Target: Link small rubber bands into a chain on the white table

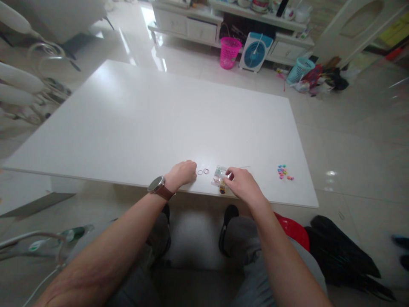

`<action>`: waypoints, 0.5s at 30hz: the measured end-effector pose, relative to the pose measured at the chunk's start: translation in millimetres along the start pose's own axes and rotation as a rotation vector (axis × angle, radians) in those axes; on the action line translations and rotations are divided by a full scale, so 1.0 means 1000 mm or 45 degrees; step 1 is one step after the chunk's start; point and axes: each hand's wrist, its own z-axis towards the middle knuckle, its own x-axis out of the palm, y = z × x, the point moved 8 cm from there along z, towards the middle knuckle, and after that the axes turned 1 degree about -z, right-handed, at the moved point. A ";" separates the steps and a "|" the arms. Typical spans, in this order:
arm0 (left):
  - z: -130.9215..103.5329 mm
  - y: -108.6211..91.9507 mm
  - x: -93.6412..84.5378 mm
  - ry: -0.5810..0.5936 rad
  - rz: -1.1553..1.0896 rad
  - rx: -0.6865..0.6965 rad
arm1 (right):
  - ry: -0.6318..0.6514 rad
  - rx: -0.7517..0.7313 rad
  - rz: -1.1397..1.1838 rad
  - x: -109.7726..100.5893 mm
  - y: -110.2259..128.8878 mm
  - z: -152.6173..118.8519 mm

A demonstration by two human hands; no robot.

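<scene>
My right hand (242, 182) pinches the edge of a small clear plastic bag (219, 175) that has small pieces inside, near the table's front edge. A small dark and yellow item (222, 189) lies at the bag's lower end. Left of the bag, a few thin rings or bands (200, 172) rest flat on the white table (179, 115). Beside them my left hand (182, 174), with a watch (156, 184) on its wrist, is curled closed on the tabletop. Its fingertips are hidden, so anything inside cannot be made out.
Several small colourful pieces (282, 172) lie in a cluster near the table's right end. Under the table's right front are a red stool (292, 230) and a black bag (341, 251). Across the floor stand a pink basket (229, 53) and a blue-and-white fan (255, 52).
</scene>
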 end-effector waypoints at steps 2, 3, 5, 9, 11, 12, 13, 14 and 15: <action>0.001 0.000 -0.002 0.019 -0.027 0.023 | 0.003 -0.001 0.014 -0.001 0.000 -0.001; 0.001 0.000 -0.003 0.028 -0.036 0.033 | 0.003 -0.001 0.020 -0.001 0.001 -0.001; 0.000 0.000 -0.005 0.040 -0.051 0.052 | 0.004 -0.007 0.026 -0.002 0.002 -0.002; 0.000 0.006 -0.010 0.006 -0.105 0.047 | 0.005 -0.008 0.009 -0.004 0.004 -0.003; -0.001 0.009 -0.013 -0.020 -0.134 0.036 | 0.010 -0.006 0.004 -0.004 0.006 -0.004; -0.001 0.010 -0.013 -0.021 -0.144 0.033 | 0.013 -0.005 0.004 -0.005 0.006 -0.005; -0.001 0.011 -0.014 -0.011 -0.151 0.033 | 0.016 -0.002 0.004 -0.005 0.007 -0.005; -0.001 0.011 -0.013 0.011 -0.155 0.031 | 0.018 0.000 0.005 -0.006 0.007 -0.005; -0.002 0.011 -0.011 0.039 -0.160 0.028 | 0.022 -0.001 0.007 -0.006 0.008 -0.005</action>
